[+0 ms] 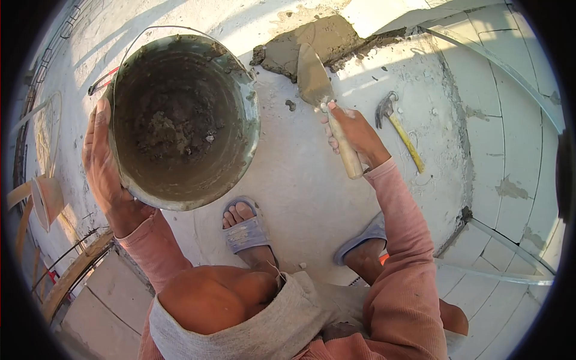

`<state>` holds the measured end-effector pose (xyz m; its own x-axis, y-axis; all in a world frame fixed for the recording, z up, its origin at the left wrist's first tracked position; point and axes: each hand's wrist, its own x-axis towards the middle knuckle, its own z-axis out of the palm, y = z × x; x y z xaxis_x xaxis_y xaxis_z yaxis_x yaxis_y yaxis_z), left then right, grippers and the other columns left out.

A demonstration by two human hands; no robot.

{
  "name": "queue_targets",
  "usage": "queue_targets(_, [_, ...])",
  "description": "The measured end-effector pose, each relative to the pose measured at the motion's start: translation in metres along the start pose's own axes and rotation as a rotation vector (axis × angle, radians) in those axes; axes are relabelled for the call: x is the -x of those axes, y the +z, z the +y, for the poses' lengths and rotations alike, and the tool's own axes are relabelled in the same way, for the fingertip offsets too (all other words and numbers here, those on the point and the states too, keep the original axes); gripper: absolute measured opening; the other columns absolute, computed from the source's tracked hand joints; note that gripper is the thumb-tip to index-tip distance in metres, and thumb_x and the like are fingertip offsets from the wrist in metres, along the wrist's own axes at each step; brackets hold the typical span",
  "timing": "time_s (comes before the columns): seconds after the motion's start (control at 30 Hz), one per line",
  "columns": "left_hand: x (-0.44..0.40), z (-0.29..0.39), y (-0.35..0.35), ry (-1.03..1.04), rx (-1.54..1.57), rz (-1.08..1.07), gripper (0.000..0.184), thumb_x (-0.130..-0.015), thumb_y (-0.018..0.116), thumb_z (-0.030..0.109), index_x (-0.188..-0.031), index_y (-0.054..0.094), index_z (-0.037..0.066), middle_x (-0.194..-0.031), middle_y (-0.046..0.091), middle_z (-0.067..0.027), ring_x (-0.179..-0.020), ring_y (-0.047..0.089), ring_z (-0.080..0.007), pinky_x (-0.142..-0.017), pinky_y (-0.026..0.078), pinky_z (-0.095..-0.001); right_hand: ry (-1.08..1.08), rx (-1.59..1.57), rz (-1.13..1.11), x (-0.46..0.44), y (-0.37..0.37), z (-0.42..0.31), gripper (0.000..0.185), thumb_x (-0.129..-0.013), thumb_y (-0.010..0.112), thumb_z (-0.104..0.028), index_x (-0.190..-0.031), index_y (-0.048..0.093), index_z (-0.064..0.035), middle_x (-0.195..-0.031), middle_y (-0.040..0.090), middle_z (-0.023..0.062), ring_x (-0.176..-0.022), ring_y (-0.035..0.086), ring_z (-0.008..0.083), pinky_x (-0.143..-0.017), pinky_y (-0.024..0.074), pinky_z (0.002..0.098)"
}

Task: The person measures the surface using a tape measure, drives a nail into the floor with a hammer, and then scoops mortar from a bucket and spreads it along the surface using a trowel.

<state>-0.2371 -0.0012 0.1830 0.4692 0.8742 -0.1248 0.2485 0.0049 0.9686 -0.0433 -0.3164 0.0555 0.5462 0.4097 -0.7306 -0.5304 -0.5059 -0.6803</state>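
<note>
My left hand [102,159] presses against the outer left side of a large bucket [249,114], its fingers stretched along the wall. The bucket leans with its mouth toward me, and grey mortar [174,132] lies in the bottom. My right hand [355,132] is wrapped round the wooden handle of a trowel [315,81]. The trowel's blade points away from me, its tip over the near edge of a wet mortar patch [318,39] on the floor.
A hammer [403,132] with a yellow handle lies right of my right hand. Block walls [504,144] stand at the right, with metal strips along them. My sandalled feet [246,225] are below. A small pale bucket [47,201] and wooden boards [75,276] are at the left.
</note>
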Motion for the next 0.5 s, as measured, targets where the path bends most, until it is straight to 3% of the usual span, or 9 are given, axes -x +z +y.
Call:
queue_targets(0.17, [-0.004,-0.004,-0.003,0.046,-0.004,-0.059,0.048,-0.104,0.054,0.020,-0.147,0.055,0.001,-0.145,0.058,-0.0211,-0.135,0.055,-0.0295,-0.115,0.041,-0.0392,-0.114,0.450,-0.022,-0.004,0.016,-0.001,0.062,-0.103,0.054,-0.059,-0.102,0.063,0.0024,-0.071,0.059,0.0057,-0.051,0.057,0.0131,-0.047,0.0464,0.0293])
queue_targets(0.27, [-0.007,-0.012,-0.007,0.078,-0.020,-0.050,0.047,-0.104,0.054,0.020,-0.147,0.056,0.002,-0.146,0.057,-0.0207,-0.136,0.055,-0.0286,-0.115,0.041,-0.0388,-0.172,0.565,0.016,-0.010,-0.003,-0.009,0.062,-0.103,0.053,-0.059,-0.101,0.063,0.0024,-0.071,0.059,0.0062,-0.050,0.057,0.0134,-0.047,0.0465,0.0297])
queue_targets(0.37, [-0.012,-0.021,-0.010,0.116,-0.048,-0.033,0.046,-0.104,0.055,0.021,-0.147,0.056,0.003,-0.146,0.056,-0.0202,-0.136,0.054,-0.0276,-0.115,0.042,-0.0383,-0.153,0.579,0.127,-0.017,-0.034,-0.019,0.062,-0.103,0.053,-0.059,-0.100,0.064,0.0020,-0.070,0.058,0.0055,-0.050,0.056,0.0133,-0.046,0.0461,0.0299])
queue_targets(0.5, [-0.017,-0.029,-0.015,0.151,-0.085,-0.010,0.046,-0.104,0.056,0.021,-0.147,0.057,0.005,-0.147,0.055,-0.0196,-0.136,0.054,-0.0264,-0.115,0.042,-0.0377,-0.121,0.518,0.300,-0.024,-0.080,-0.038,0.058,-0.105,0.051,-0.052,-0.098,0.062,0.0045,-0.072,0.063,0.0083,-0.054,0.061,0.0158,-0.052,0.0529,0.0327])
